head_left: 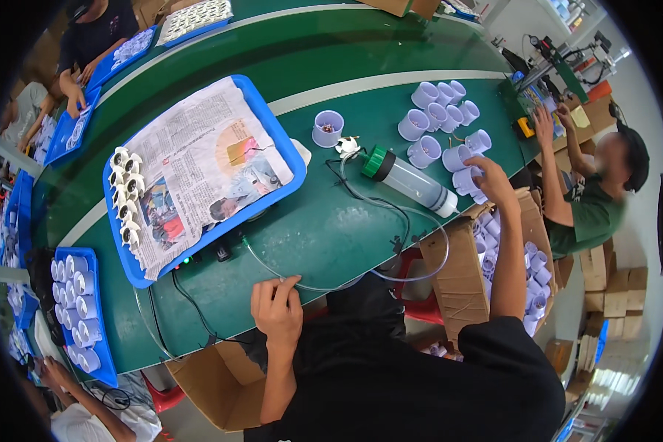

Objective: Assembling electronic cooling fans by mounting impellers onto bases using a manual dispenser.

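My right hand reaches to the table's right side, its fingers closed on a lavender plastic cup at the near end of a cluster. Other lavender cups stand close by, some with small parts inside. At the table's front edge rests my left hand, holding nothing, its fingers loosely bent and apart beside a clear tube. Between the hands and the cups lies a large clear syringe barrel with a green cap. A white finned part sits near its cap, and a single cup stands left of that.
A blue tray lined with newspaper holds white finned parts along its left side. Another blue tray carries lavender cups. An open carton full of cups stands beside my right arm. Co-workers sit left and right; black cables cross the green table.
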The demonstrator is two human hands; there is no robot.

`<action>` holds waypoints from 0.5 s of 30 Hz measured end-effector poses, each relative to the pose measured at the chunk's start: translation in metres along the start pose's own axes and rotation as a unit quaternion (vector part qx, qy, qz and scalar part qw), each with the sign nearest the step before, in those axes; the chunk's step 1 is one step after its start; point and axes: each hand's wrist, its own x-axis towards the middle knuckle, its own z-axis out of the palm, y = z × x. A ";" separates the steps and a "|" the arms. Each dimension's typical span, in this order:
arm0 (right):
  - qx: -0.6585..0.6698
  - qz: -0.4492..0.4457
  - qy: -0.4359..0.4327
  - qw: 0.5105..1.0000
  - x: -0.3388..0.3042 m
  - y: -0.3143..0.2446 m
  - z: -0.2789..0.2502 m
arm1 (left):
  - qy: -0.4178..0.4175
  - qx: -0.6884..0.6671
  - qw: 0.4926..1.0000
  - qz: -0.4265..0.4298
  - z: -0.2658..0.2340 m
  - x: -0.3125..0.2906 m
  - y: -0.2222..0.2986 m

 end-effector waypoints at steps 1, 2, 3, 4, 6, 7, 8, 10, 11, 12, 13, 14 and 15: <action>-0.019 -0.021 0.008 1.000 -0.002 -0.001 0.002 | -0.003 0.000 1.000 0.005 0.000 0.000 0.000; -0.035 -0.018 0.005 0.999 -0.002 -0.004 0.006 | 0.000 0.008 1.000 0.007 -0.001 -0.001 -0.001; -0.033 -0.015 0.006 0.999 -0.001 -0.006 0.008 | 0.005 0.016 1.000 0.008 -0.001 -0.001 -0.001; -0.048 -0.013 0.013 0.999 0.000 -0.007 0.008 | 0.003 0.016 1.000 0.011 0.000 -0.001 -0.001; -0.038 -0.011 0.040 0.998 -0.001 -0.015 0.007 | 0.006 0.016 1.000 0.013 0.000 0.000 0.000; -0.010 -0.020 0.069 0.997 -0.001 -0.009 0.009 | 0.005 0.019 1.000 0.013 0.000 0.000 0.000; 0.018 -0.028 0.097 0.995 0.000 0.002 0.012 | 0.001 0.015 1.000 0.014 0.000 0.001 0.000; 0.058 -0.032 0.164 0.984 0.001 0.001 0.017 | -0.007 0.013 1.000 0.012 -0.001 -0.001 0.000; 0.060 -0.013 0.168 0.984 0.001 0.002 0.017 | -0.006 0.012 1.000 0.009 -0.002 -0.001 0.001; 0.028 -0.009 0.171 0.985 0.000 -0.004 0.015 | -0.003 0.012 1.000 0.005 -0.002 0.000 0.001; 0.039 -0.011 0.187 0.981 0.001 -0.003 0.014 | -0.003 0.015 1.000 0.003 -0.002 0.000 0.000; 0.049 -0.013 0.204 0.978 0.002 0.001 0.014 | -0.001 0.013 1.000 0.004 -0.002 0.000 0.000; 0.069 0.005 0.219 0.973 0.000 0.013 0.012 | -0.001 0.006 1.000 0.006 -0.001 0.001 0.000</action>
